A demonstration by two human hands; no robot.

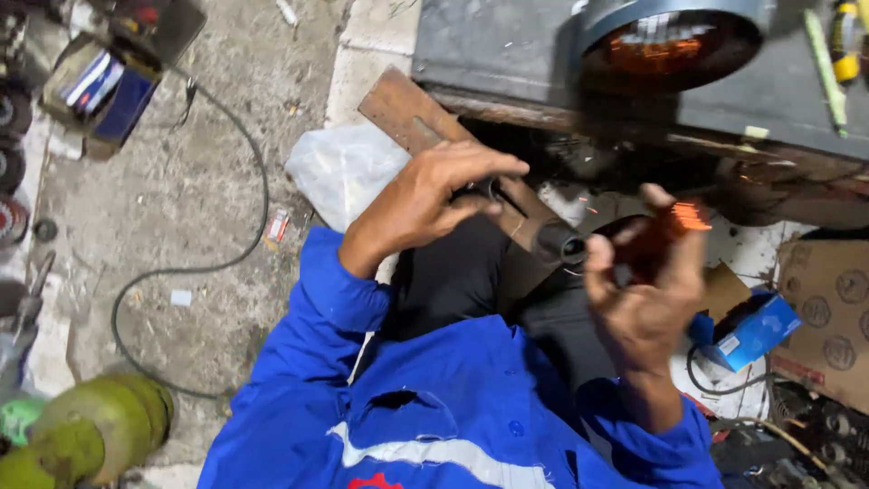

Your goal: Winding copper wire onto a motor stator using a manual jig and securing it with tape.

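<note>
My left hand (434, 195) is closed around a dark tool with a black cylindrical end (559, 243), held over my lap. My right hand (644, 285) grips a bundle of copper wire (674, 225) with frayed orange strand ends sticking up at the top; the hand is blurred. The tool's end sits just left of the bundle, almost touching it. Both arms are in blue sleeves (317, 299). I sit low, with black trousers (462, 272) under the hands.
A round motor stator (670, 41) with copper windings sits on a dark bench top (507, 45) ahead. A wooden board (407, 113), white plastic bag (344, 167), black cable (244, 154), green gas cylinder (90, 435), blue box (756, 330) and cardboard (828, 308) lie around.
</note>
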